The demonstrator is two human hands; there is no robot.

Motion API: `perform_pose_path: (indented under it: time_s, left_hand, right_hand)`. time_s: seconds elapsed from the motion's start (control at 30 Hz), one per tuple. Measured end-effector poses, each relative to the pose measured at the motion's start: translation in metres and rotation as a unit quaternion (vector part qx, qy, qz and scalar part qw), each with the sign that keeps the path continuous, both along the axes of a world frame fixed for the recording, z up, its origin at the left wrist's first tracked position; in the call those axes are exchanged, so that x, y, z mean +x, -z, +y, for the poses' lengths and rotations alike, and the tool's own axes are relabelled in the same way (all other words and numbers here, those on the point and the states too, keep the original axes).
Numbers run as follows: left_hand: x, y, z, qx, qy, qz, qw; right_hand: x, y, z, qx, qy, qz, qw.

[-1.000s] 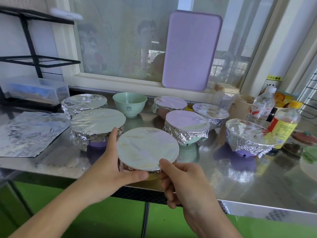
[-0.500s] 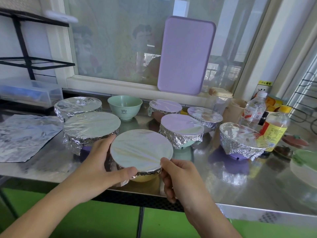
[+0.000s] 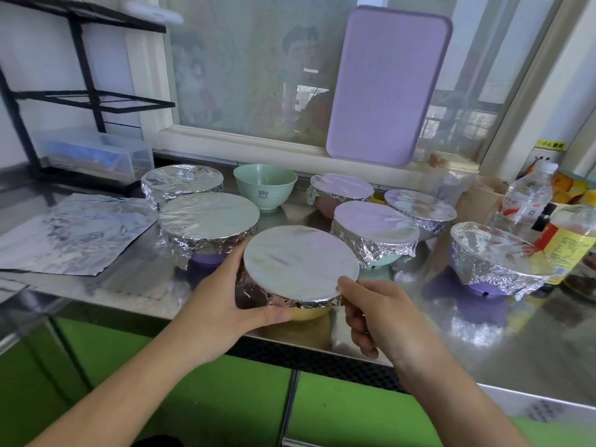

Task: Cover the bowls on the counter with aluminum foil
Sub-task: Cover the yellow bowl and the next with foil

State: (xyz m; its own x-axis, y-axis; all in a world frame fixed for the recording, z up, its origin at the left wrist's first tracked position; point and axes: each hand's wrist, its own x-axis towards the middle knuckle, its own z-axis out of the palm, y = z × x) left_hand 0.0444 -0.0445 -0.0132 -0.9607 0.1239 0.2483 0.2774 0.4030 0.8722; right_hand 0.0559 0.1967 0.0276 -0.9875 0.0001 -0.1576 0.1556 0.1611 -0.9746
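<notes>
- Left hand (image 3: 225, 298) and right hand (image 3: 371, 314) are gripping the foil-covered yellow bowl (image 3: 300, 269), crimping its rim.
- 1 green bowl (image 3: 265, 185) is awaiting the foil sheet (image 3: 74, 233).

Crinkled shiny foil (image 3: 300, 262) under my fingers, smooth yellow plastic-looking bowl (image 3: 308, 312), glossy steel counter (image 3: 532, 359), matt mint bowl (image 3: 265, 186).

Foil (image 3: 300, 259) hides yellow bowl (image 3: 308, 312) contents; oil bottle (image 3: 571, 243) cut by right edge
</notes>
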Motion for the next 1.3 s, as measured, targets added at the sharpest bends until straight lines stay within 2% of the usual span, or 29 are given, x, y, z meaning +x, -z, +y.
perform_pose_path:
  time_s: [0.13,0.2,0.27,0.37,0.53,0.87,0.97,1.03,1.13,1.23,1.3]
  left_hand:
    - [0.001,0.000,-0.010,0.004,0.014,-0.019,1.000]
    - [0.004,0.001,-0.010,-0.007,0.017,-0.011,1.000]
    - [0.005,0.002,-0.005,-0.016,0.012,0.005,1.000]
    - [0.005,0.002,0.008,-0.011,0.007,0.000,1.000]
    - [0.002,0.009,0.020,0.000,0.038,0.021,0.999]
    - [0.003,0.008,0.013,-0.155,0.020,0.026,0.987]
    - [0.005,0.001,0.003,-0.196,0.029,0.024,0.980]
    - [0.006,0.000,-0.006,-0.177,0.035,0.006,0.984]
    - [0.007,0.002,-0.011,-0.079,0.038,-0.033,0.996]
    - [0.005,-0.002,0.001,-0.014,0.020,-0.054,0.998]
    - [0.001,-0.003,0.015,0.028,0.006,-0.038,0.999]
  right_hand:
    - [0.001,-0.001,0.007,0.113,0.093,0.118,0.982]
    - [-0.004,0.002,0.007,0.127,0.115,0.172,0.970]
    - [-0.010,0.005,0.002,0.102,0.093,0.170,0.976]
    - [-0.018,0.011,-0.007,0.008,0.034,0.145,0.989]
    - [-0.023,0.027,-0.012,-0.012,0.036,0.145,0.989]
    - [-0.029,0.035,-0.011,-0.013,0.035,0.145,0.989]
    - [-0.029,0.034,-0.010,-0.038,0.030,0.150,0.988]
    - [-0.032,0.038,-0.008,-0.068,0.030,0.142,0.987]
    - [-0.035,0.040,-0.010,-0.110,0.034,0.133,0.984]
    - [-0.036,0.030,-0.017,-0.209,0.043,0.113,0.970]
    - [-0.039,0.025,-0.022,-0.256,0.051,0.096,0.960]
